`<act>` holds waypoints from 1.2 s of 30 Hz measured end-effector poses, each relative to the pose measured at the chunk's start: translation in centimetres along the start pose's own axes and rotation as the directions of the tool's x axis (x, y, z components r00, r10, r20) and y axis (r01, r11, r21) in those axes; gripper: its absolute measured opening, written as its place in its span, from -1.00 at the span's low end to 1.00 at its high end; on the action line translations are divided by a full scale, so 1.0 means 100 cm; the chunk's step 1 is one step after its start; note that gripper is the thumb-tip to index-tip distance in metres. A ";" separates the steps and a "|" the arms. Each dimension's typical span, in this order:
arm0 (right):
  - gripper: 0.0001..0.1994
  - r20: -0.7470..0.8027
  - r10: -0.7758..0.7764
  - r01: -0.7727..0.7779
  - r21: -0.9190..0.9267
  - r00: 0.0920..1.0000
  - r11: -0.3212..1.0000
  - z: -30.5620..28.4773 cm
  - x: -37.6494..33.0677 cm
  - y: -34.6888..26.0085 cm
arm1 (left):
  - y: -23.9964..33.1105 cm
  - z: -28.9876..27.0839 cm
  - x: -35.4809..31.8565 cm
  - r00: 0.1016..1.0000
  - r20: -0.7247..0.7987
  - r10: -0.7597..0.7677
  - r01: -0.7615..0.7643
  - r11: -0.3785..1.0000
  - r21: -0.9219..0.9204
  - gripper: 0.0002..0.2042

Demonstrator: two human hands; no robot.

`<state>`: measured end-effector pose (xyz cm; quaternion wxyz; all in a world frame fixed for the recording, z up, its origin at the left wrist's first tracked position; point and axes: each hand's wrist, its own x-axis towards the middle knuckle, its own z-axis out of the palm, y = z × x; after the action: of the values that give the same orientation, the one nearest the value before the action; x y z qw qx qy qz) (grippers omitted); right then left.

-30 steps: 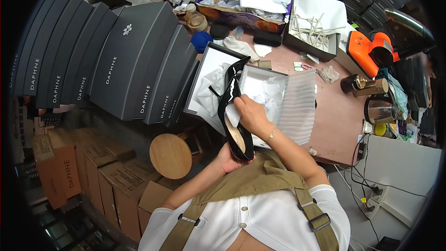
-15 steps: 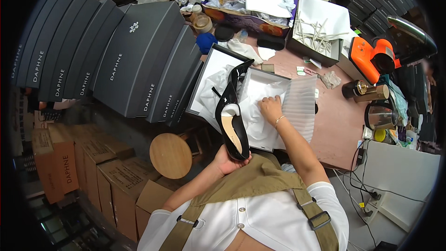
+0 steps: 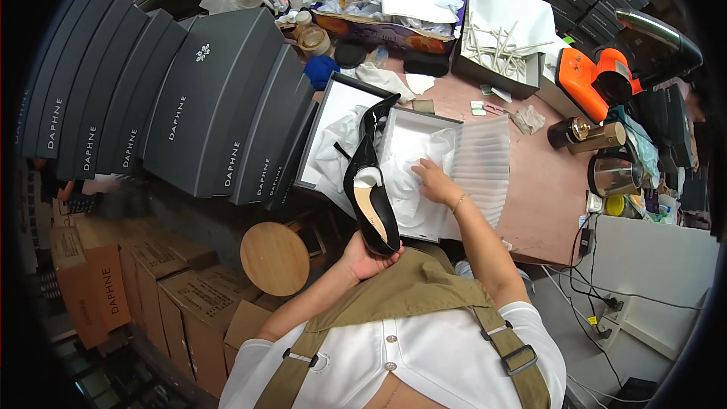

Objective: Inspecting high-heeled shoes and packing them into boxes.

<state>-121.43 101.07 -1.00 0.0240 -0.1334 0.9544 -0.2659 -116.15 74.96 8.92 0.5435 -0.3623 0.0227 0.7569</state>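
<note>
I have the left hand [image 3: 363,256] just below the middle of the frame, its fingers closed around the heel end of a glossy black pump [image 3: 369,208], which slants up from there with its opening and pale insole facing my camera. A wad of white stuffing [image 3: 368,176] sits inside, toward the toe. Past the pump's upper end, more black gloss and a slim heel [image 3: 341,151] show; I can't make out whether they belong to a second shoe. On the right, the right hand [image 3: 437,185] lies over white tissue paper [image 3: 411,201] in an open shoe box [image 3: 415,126] at the centre of the frame. Its fingers are bent, the tips at the paper, but I cannot tell whether they pinch it. Left of that, a white-lined tray [image 3: 338,93] with a dark rim holds more crumpled tissue, and a ribbed translucent sheet [image 3: 485,170] spreads over the box's right side onto the pinkish tabletop [image 3: 536,201]. Toward the upper right I see a dark box [image 3: 471,67] of white sticks [image 3: 509,60] and an orange device [image 3: 579,79]. Big grey shoe boxes [image 3: 212,91] stand in a row across the upper left, with brown cartons [image 3: 189,303] at the lower left and a round wooden stool [image 3: 274,257] between them and the left hand.
</note>
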 end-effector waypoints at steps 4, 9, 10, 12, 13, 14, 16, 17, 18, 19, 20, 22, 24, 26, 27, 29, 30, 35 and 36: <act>-0.65 0.157 0.167 -0.161 -0.051 0.973 0.986 -0.006 0.008 -0.017 | 0.000 0.000 0.000 1.000 -0.001 0.001 -0.001 1.000 0.019 -0.38; -0.70 0.003 0.248 -0.247 -0.056 0.969 0.967 -0.054 0.014 -0.030 | 0.000 0.000 -0.001 1.000 0.002 -0.006 0.006 0.999 0.034 -0.40; -0.71 0.021 0.195 -0.188 -0.177 0.981 0.966 -0.049 0.012 -0.029 | 0.002 0.002 0.003 1.000 0.023 -0.019 0.018 0.999 0.029 -0.41; -0.73 0.083 0.093 -0.053 -0.399 0.992 0.916 -0.029 0.009 -0.034 | 0.004 0.003 0.004 0.999 0.008 -0.032 0.032 0.999 0.028 -0.42; -0.77 0.254 0.171 -0.034 -0.469 0.952 0.882 -0.025 0.011 -0.032 | 0.004 0.003 0.003 0.999 -0.002 -0.035 0.035 0.999 0.025 -0.42; -0.79 0.189 0.172 -0.066 -0.469 0.967 0.881 -0.024 0.009 -0.029 | 0.002 0.004 0.004 0.999 -0.019 -0.028 0.029 0.998 0.053 -0.42; -0.81 0.065 0.154 -0.108 -0.452 0.986 0.886 -0.033 0.012 -0.036 | 0.001 0.004 0.002 0.998 -0.055 0.010 -0.004 0.995 0.101 -0.43; -0.81 -0.034 0.150 -0.152 -0.353 0.988 0.923 -0.043 0.010 -0.040 | 0.003 0.000 0.001 1.000 -0.018 0.000 0.002 0.996 0.087 -0.42; -0.81 -0.133 0.153 -0.182 -0.248 0.979 0.952 -0.067 0.009 -0.054 | 0.004 -0.001 -0.002 1.000 -0.013 0.009 -0.008 0.997 0.075 -0.42; -0.80 -0.232 0.169 -0.204 -0.138 0.958 0.969 -0.090 0.009 -0.067 | 0.004 -0.001 -0.004 1.000 -0.007 0.014 -0.014 0.998 0.066 -0.42; -0.79 -0.203 0.165 -0.154 0.068 0.965 0.986 -0.108 0.010 -0.081 | 0.004 -0.001 -0.004 1.000 0.001 0.018 -0.018 0.998 0.056 -0.42; -0.77 -0.146 0.160 -0.073 0.473 0.976 0.878 -0.122 0.007 -0.113 | 0.005 -0.001 -0.001 1.000 0.002 -0.005 0.005 0.999 0.052 -0.42; -0.74 -0.101 -0.055 0.093 0.421 0.993 0.902 -0.104 0.011 -0.139 | 0.006 0.002 0.001 1.000 0.019 -0.018 0.016 0.997 0.075 -0.42; -0.75 -0.191 -0.002 0.034 0.166 0.982 0.986 -0.079 0.023 -0.145 | 0.004 0.003 0.003 0.998 0.057 -0.010 0.003 0.994 0.113 -0.43; -0.75 -0.232 0.026 0.003 0.123 0.972 0.992 -0.075 0.031 -0.144 | 0.002 0.003 0.003 0.997 0.077 -0.002 -0.008 0.992 0.126 -0.44; -0.73 -0.236 0.042 -0.013 0.127 0.971 0.992 -0.074 0.032 -0.143 | -0.001 0.002 0.003 0.997 0.073 -0.001 -0.009 0.991 0.137 -0.44; -0.73 -0.203 0.033 0.003 0.174 0.979 0.985 -0.073 0.027 -0.144 | 0.000 0.002 0.002 0.998 0.068 0.000 -0.010 0.989 0.145 -0.44; -0.63 -0.176 0.132 -0.100 0.181 0.975 0.978 -0.076 0.026 -0.148 | -0.001 0.008 0.000 0.997 0.057 0.042 -0.052 0.982 0.180 -0.43; -0.59 -0.249 0.149 -0.100 0.199 0.957 0.975 -0.076 0.027 -0.148 | -0.002 0.009 0.000 0.997 0.067 0.046 -0.058 0.978 0.198 -0.43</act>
<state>-121.37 92.02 13.19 -0.0736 -0.0339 0.9270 -0.3663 -116.49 75.40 9.64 0.5575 -0.2816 0.0913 0.7756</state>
